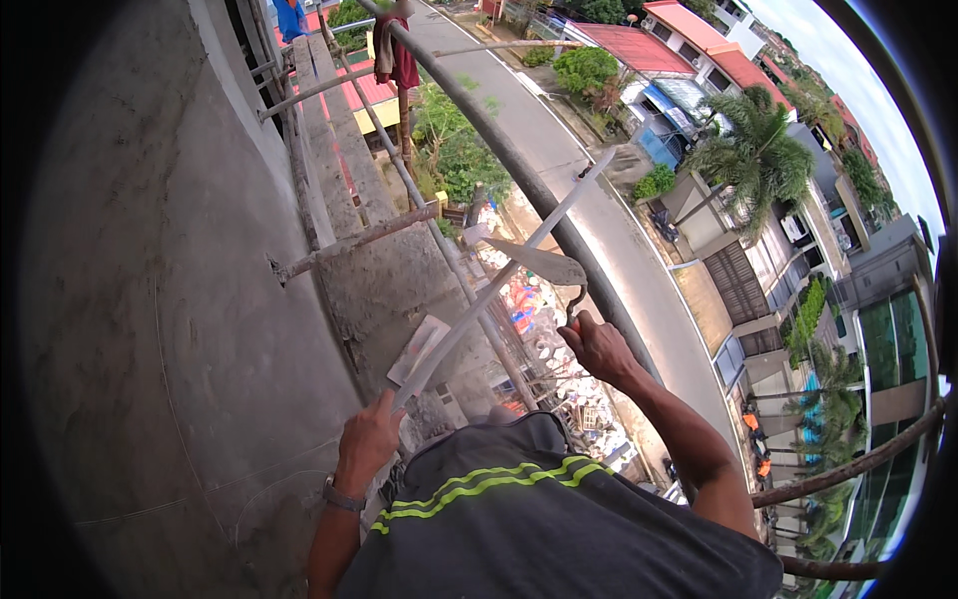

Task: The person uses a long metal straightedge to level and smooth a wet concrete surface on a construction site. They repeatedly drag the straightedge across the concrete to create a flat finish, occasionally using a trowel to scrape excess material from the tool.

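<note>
My left hand [369, 439] is closed around the lower end of a long, pale straightedge [454, 337]. The bar slants up and away to the right, past the scaffold pole. In my right hand [602, 349] is the handle of a pointed trowel [544, 262], its blade pointing left. The blade crosses over the middle of the straightedge; whether it presses on it I cannot tell. Just beyond my left hand, a flat pale rectangular board [417, 349] shows beside the bar.
A grey plastered wall [170, 250] rises on my left. Scaffold planks [334, 130] run along it, crossed by a wooden pole [359, 240]. A thick grey rail [589, 260] passes on my right, high above a street [639, 260]. Dark red cloth [396, 60] hangs at the far end.
</note>
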Motion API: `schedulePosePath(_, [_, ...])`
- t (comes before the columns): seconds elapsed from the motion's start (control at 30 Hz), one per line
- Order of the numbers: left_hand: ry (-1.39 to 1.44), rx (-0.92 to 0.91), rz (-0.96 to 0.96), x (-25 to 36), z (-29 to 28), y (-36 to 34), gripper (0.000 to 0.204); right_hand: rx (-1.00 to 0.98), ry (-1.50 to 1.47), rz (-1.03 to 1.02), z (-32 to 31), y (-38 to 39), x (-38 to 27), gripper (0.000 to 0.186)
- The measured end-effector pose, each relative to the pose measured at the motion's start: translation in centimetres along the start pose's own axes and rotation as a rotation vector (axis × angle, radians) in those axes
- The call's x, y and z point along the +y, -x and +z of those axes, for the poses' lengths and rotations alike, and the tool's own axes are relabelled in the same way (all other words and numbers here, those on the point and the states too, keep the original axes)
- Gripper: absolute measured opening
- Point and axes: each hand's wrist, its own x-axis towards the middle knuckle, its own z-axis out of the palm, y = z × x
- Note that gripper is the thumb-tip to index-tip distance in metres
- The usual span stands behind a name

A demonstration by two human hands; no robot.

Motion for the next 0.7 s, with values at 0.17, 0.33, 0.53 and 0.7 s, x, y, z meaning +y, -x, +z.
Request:
schedulePosePath(0.17, [-0.006, 0.049, 0.041, 3.5, 0.8, -4.5, 0.024, -0.121, -0.029, -0.002, 1.9, 2.3, -2.3, 0.039])
schedulePosePath(0.33, [0.013, 0.063, 0.047, 3.7, 0.9, -4.6, 0.025, -0.041, -0.053, 0.057, 1.1, 2.0, -0.7, 0.039])
schedulePosePath(0.53, [0.06, 0.105, 0.071, 3.5, 1.3, -5.0, 0.023, -0.26, -0.073, -0.077, 2.9, 6.0, -5.6, 0.037])
schedulePosePath(0.7, [0.09, 0.097, 0.054, 3.4, 2.1, -4.4, 0.026, 0.096, -0.067, 0.123, 1.3, 1.8, 0.4, 0.038])
